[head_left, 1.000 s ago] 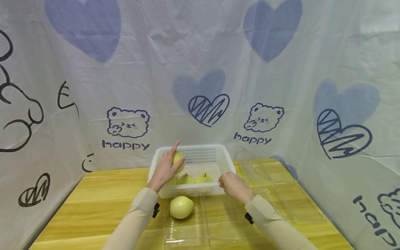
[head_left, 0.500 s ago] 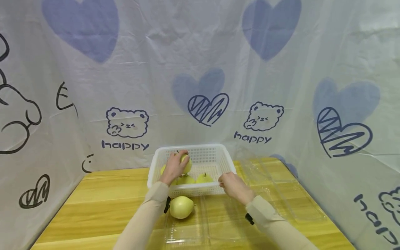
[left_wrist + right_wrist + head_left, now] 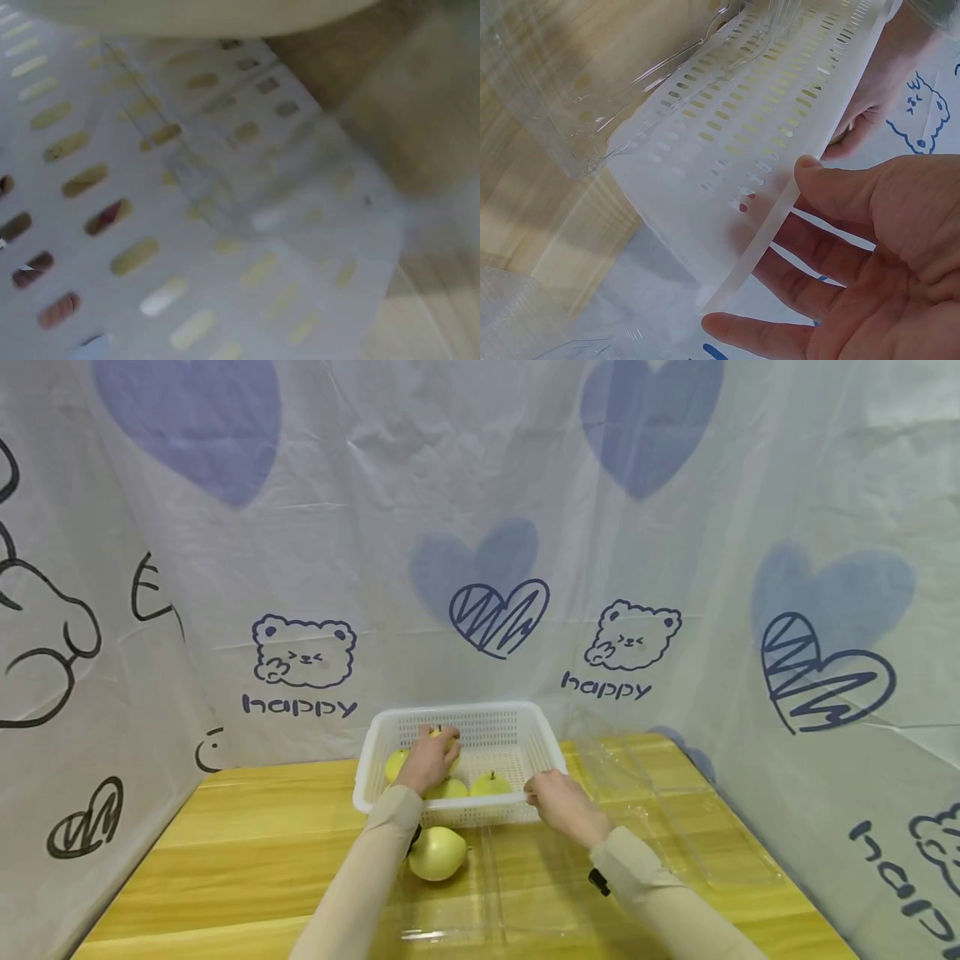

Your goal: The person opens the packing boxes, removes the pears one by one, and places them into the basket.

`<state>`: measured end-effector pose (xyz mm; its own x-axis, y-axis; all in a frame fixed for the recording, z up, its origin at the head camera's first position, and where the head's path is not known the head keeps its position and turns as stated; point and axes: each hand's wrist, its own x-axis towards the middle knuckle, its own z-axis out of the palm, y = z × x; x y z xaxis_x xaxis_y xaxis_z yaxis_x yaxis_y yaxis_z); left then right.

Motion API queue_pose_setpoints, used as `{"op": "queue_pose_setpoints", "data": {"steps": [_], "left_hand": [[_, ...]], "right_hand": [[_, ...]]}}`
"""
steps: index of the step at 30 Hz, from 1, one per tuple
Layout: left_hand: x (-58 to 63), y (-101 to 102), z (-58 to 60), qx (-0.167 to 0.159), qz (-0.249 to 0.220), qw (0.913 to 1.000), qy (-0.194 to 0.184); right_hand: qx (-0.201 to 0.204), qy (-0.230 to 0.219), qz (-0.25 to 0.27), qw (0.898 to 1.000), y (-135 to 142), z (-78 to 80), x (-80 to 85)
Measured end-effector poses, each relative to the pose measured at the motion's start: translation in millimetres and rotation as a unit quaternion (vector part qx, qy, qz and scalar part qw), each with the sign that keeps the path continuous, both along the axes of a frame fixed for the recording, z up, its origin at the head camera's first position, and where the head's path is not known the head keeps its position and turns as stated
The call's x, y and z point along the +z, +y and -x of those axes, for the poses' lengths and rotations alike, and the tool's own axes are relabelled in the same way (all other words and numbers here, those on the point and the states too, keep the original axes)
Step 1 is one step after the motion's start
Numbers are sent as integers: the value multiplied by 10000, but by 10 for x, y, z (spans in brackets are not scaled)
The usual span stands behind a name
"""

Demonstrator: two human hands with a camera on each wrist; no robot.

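Observation:
A white slotted plastic basket (image 3: 465, 807) stands on the wooden table with several yellow-green pears in it. My left hand (image 3: 427, 763) reaches inside, its fingers curled over a pear (image 3: 453, 762) that it partly hides. Other pears in the basket are one at the left (image 3: 396, 766) and two along the near side, a middle pear (image 3: 448, 790) and a right pear (image 3: 491, 785). My right hand (image 3: 564, 803) pinches the basket's near right rim; in the right wrist view its thumb (image 3: 832, 184) lies on one side and its fingers on the other.
Another pear (image 3: 437, 854) sits in a clear plastic box (image 3: 450, 914) before the basket. More clear plastic packaging (image 3: 682, 814) lies to the right. A printed white curtain (image 3: 480, 485) stands behind and at both sides. The left wrist view shows mainly blurred basket wall (image 3: 225, 277).
My left hand has moved right and lower in the basket, its raised index finger now curled over the pear. The pear at the left has come into view. My right hand stays on the rim.

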<state>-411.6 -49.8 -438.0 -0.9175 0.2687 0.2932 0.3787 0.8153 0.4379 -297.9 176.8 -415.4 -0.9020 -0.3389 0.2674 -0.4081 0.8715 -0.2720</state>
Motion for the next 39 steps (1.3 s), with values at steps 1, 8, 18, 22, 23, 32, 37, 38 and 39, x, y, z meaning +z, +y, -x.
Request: {"op": "queue_pose_setpoints", "data": {"steps": [1,8,18,22,23,32,37,38,39], "left_hand": [[-8,3,15,-32,11,10000,-51],[-18,23,99,-217,319,9980,-509],[-16,21,119,-287,937,9892,-1090],[-8,33,136,-252,1010,9844,-1419],[6,43,124,-227,981,9836,-1497],[94,64,-44,-64,771,9843,-1586],[209,9,-204,-29,437,9932,-1078],[229,-3,-245,-46,311,9949,-958],[236,-17,-285,-79,202,9962,-840]], "right_hand": [[-5,-10,1,10000,2,3,2],[37,-6,33,10000,14,-11,22],[164,-141,183,9996,7,-5,-5],[58,-131,168,9998,13,13,-21],[28,-134,164,9998,16,13,-22],[-30,-101,101,9999,6,-6,-26],[15,52,70,10000,4,-2,-42],[15,81,47,10000,8,1,-48],[11,104,29,9999,13,0,-54]]}}
